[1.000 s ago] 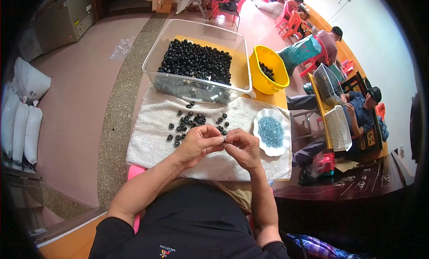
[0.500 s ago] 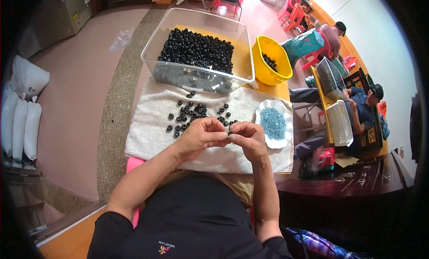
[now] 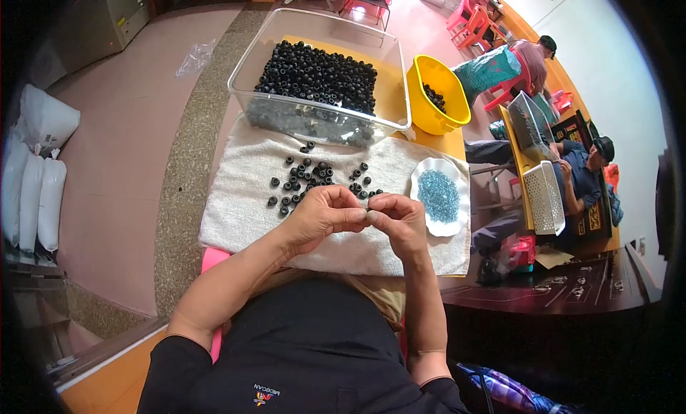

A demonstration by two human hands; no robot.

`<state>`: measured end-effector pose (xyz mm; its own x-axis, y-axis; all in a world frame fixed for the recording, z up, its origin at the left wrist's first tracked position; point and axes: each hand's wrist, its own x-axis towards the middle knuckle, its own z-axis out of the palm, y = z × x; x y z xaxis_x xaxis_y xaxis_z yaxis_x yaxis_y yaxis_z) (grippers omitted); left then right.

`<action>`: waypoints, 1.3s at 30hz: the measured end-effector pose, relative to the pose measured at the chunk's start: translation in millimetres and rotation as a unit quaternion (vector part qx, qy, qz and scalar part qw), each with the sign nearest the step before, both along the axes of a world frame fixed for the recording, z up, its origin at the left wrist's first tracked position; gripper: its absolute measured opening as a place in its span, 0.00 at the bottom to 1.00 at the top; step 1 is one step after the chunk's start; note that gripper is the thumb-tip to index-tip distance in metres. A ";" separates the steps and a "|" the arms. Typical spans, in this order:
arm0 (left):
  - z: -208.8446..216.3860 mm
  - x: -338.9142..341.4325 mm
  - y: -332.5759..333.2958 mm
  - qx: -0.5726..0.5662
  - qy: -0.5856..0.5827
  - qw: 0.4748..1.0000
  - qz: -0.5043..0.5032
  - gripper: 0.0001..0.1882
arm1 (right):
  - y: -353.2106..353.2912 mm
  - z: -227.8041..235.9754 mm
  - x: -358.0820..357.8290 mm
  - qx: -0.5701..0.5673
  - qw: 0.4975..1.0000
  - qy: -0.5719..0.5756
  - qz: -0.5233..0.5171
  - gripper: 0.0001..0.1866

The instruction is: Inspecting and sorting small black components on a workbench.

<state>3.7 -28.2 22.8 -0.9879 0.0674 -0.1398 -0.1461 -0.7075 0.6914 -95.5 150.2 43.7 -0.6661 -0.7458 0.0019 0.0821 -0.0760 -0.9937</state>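
My left hand [image 3: 325,215] and my right hand [image 3: 399,221] meet over a white towel [image 3: 239,214], thumbs and forefingers pinched together. Between the fingertips shows a speck of something dark, too small and covered to make out. Loose black ring-like pieces [image 3: 304,178], round with a hole, lie scattered on the towel just beyond my hands. To the right of my right hand stands a white scalloped dish [image 3: 463,200] filled with small clear-blue pieces [image 3: 437,196].
A clear plastic bin [image 3: 246,85] holding many black pieces stands beyond the towel. Beside it is a yellow tub [image 3: 461,110] with more. White sacks [image 3: 50,200] stand at far left. On the right, a person [image 3: 582,175] sits by a white perforated basket [image 3: 543,196].
My hands stay pinched together in nearly the same place. The view has shifted very slightly; the pieces on the towel lie as before.
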 end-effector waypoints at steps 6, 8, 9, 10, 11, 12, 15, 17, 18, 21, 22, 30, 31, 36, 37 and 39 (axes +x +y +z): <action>-6.1 -1.4 0.0 0.030 -0.006 0.999 0.013 0.05 | -6.8 -4.1 15.3 0.001 0.975 0.217 -0.051 0.07; -8.4 -1.9 1.5 0.033 -0.009 0.999 0.012 0.05 | -8.4 -6.3 17.4 -0.007 0.971 0.228 -0.073 0.07; -8.9 -2.0 1.9 0.036 -0.013 0.999 0.009 0.04 | -8.5 -6.6 17.7 -0.007 0.971 0.229 -0.072 0.07; -9.2 -2.1 1.7 0.037 -0.013 0.999 0.010 0.04 | -8.7 -6.9 17.8 -0.010 0.970 0.232 -0.075 0.07; -9.5 -2.2 1.7 0.036 -0.011 0.999 0.013 0.04 | -8.8 -7.1 18.2 -0.012 0.969 0.235 -0.078 0.08; -9.6 -2.3 1.5 0.036 -0.009 0.999 0.017 0.04 | -9.3 -7.1 19.2 -0.012 0.969 0.235 -0.078 0.08; -8.4 -2.5 1.5 0.036 -0.007 0.999 0.024 0.04 | -10.6 -6.5 20.7 -0.022 0.967 0.239 -0.088 0.08; -9.3 -2.8 2.2 0.037 -0.007 0.999 0.028 0.04 | -10.2 -5.8 19.6 0.013 0.940 0.332 -0.085 0.05; -9.4 -2.8 2.7 0.039 -0.006 0.999 0.032 0.04 | -10.5 -6.6 19.2 0.012 0.939 0.332 -0.084 0.05; -6.3 -1.9 4.5 0.041 -0.014 0.998 0.051 0.05 | -11.3 -9.4 18.1 0.010 0.930 0.356 -0.089 0.08; -5.6 -1.8 5.3 0.040 -0.013 0.998 0.051 0.05 | -11.7 -9.6 18.0 0.006 0.918 0.386 -0.092 0.11; -7.9 -1.0 8.3 0.040 -0.013 0.997 0.069 0.04 | -17.4 -2.0 25.1 0.034 0.810 0.567 -0.143 0.18; -7.6 -1.0 8.7 0.040 -0.014 0.997 0.069 0.04 | -17.5 -1.9 24.7 0.033 0.811 0.567 -0.144 0.18; -5.8 0.2 9.8 0.042 -0.013 0.996 0.075 0.04 | -18.3 -3.6 26.6 0.024 0.772 0.619 -0.141 0.23; -5.6 0.1 10.2 0.042 -0.013 0.996 0.075 0.04 | -18.5 -4.3 27.1 0.024 0.772 0.619 -0.141 0.23; -5.7 -0.2 11.2 0.030 -0.021 0.996 0.080 0.05 | -19.3 -5.9 28.1 0.037 0.755 0.637 -0.152 0.25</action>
